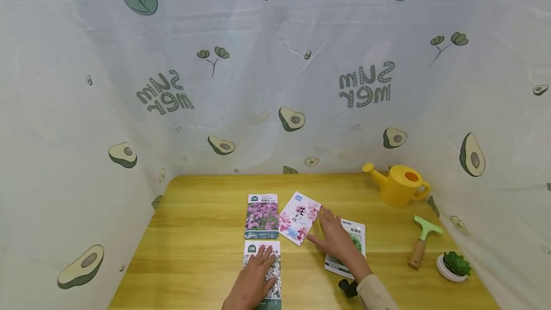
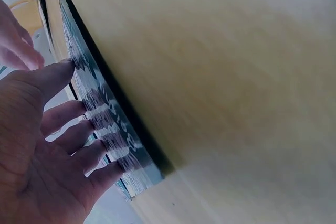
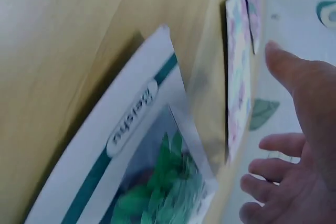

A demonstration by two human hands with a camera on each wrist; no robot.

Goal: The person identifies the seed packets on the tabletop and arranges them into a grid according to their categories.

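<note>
My left hand (image 1: 252,281) lies with its fingers extended on a seed packet with white flowers (image 1: 275,288); in the left wrist view the fingertips and thumb touch the printed face of that packet (image 2: 113,121). My right hand (image 1: 337,240) is spread over the space between a pink blossom packet (image 1: 297,219) and a green herb packet (image 1: 358,243). Nothing shows between its fingers in the right wrist view, where the herb packet (image 3: 142,150) is close by. The pink packet lies at an angle. A packet with purple flowers (image 1: 262,216) lies straight above the white-flower one.
At the back right of the wooden table (image 1: 193,233) stands a yellow watering can (image 1: 398,188). In front of it lie a small tool with a green head and wooden handle (image 1: 422,243) and a potted succulent (image 1: 454,267). Avocado-print cloth (image 1: 258,85) hangs behind and at the sides.
</note>
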